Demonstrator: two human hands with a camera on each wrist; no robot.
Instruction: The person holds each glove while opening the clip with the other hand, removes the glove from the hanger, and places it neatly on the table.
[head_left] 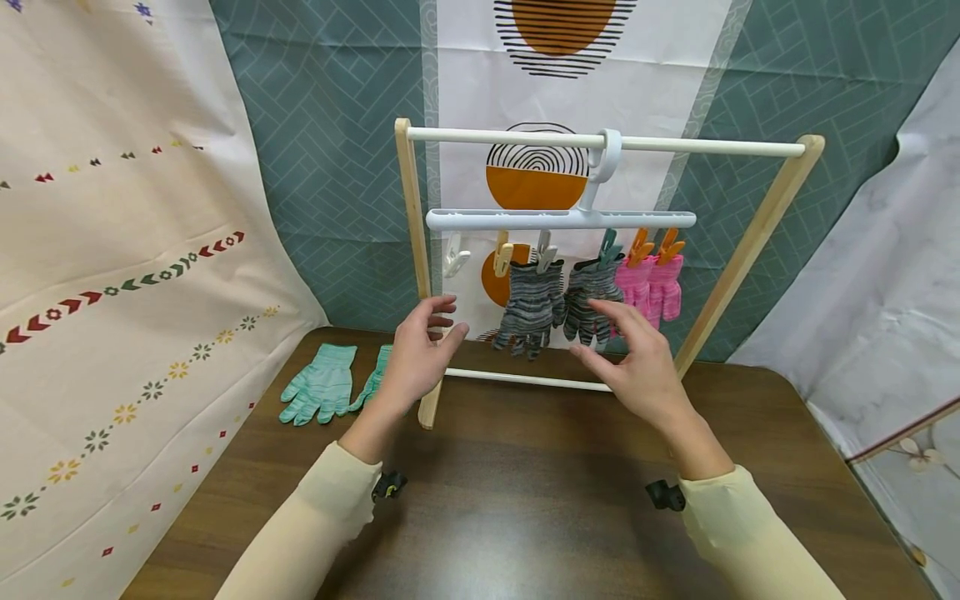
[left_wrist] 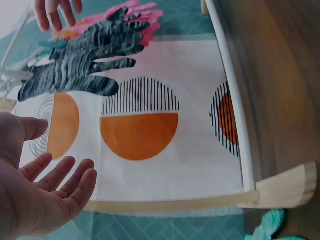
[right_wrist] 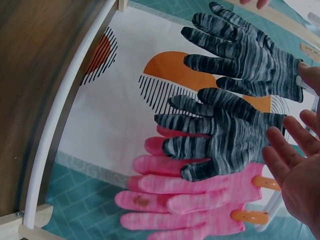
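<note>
My left hand (head_left: 422,354) is in the air before the rack's left post, fingers loosely bent around nothing. My right hand (head_left: 641,358) hovers in front of the hanging gloves, thumb and fingers apart. Two grey-and-black striped gloves, one at the left (head_left: 529,304) and one at the right (head_left: 590,300), hang by clothespins from a white hanger (head_left: 562,219). Two pink gloves (head_left: 651,287) hang at its right end from orange clothespins (head_left: 670,247). In the right wrist view, the right fingertips overlap the cuff of one striped glove (right_wrist: 230,135). A white clothespin (head_left: 454,255) and a yellow clothespin (head_left: 502,253) hold nothing.
The wooden drying rack (head_left: 731,258) stands on a brown table (head_left: 517,492), with a white top bar (head_left: 510,137) and a lower bar (head_left: 525,379). Mint green gloves (head_left: 324,385) lie left of it, one partly behind the left arm. Patterned cloth hangs behind.
</note>
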